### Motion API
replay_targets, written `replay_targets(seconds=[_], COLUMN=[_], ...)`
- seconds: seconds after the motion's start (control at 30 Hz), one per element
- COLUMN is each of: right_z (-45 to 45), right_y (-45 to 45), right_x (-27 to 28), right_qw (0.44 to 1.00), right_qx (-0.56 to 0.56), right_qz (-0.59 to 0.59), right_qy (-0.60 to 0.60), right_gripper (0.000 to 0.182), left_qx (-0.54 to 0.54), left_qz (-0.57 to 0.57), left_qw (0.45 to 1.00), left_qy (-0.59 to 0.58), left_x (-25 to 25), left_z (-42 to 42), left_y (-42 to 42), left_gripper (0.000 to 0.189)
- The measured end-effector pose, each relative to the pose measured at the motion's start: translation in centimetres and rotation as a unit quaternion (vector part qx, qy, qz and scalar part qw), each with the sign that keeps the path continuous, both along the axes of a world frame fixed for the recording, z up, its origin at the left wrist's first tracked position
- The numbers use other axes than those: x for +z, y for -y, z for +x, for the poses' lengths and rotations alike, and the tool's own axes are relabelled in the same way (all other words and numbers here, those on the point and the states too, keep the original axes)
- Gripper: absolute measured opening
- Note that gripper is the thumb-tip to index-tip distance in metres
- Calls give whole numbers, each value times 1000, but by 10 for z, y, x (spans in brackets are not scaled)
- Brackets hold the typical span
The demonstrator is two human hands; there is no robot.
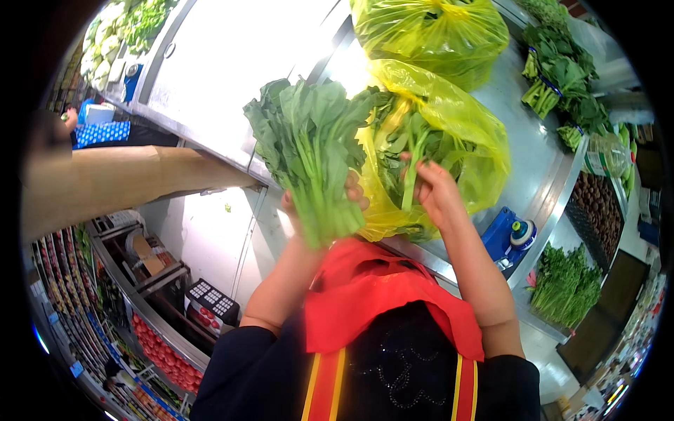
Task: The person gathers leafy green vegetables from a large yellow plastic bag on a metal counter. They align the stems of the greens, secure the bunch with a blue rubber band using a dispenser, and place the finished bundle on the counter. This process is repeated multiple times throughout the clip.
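Observation:
A thick bunch of leafy greens (pixel 316 152), its pale cut stems pointing toward me, rests in the grip of my left hand (pixel 355 192). My right hand (pixel 434 187) pinches a single green stalk (pixel 413 168) by its stem. That hand is over the mouth of an opened yellow plastic bag (pixel 474 147). More loose leaves (pixel 389 158) lie inside the bag. Behind it, a second yellow plastic bag (pixel 432 42) bulges on the steel counter (pixel 518 121), gathered at its top.
To the right, a blue tape dispenser (pixel 508 239) sits at the counter's edge. Banded bunches of greens (pixel 563 79) lie at the far right, with leafy herbs (pixel 566 287) nearer. A wooden post (pixel 147 168) stands at left. Beyond it is a person's blue dotted garment (pixel 102 134).

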State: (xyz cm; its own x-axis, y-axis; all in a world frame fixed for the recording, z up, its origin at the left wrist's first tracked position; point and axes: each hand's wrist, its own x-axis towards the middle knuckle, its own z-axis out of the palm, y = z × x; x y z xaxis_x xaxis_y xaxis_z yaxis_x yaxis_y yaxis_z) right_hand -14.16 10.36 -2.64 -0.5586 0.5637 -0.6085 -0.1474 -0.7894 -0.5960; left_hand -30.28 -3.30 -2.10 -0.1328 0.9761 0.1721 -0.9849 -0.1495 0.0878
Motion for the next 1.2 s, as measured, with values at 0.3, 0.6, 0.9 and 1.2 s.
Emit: replay_targets(seconds=[0.3, 0.6, 0.9, 1.2], right_z=[25, -5, -13, -24], right_y=[17, 8, -11, -8], right_x=[35, 47, 45, 66], right_qw=[965, 966, 938, 946], right_qx=[260, 254, 295, 267], right_qz=[-9, 20, 172, 182], right_qy=[46, -51, 59, 23], right_gripper=[23, 25, 31, 34], left_qx=[-42, -25, -57, -91], left_qz=[85, 15, 4, -52], left_qw=[995, 999, 998, 994], left_qy=[-37, -14, 8, -37], left_x=[9, 1, -11, -14], left_z=[13, 19, 12, -2], left_y=[-27, -15, 5, 6], left_gripper=[76, 76, 91, 83])
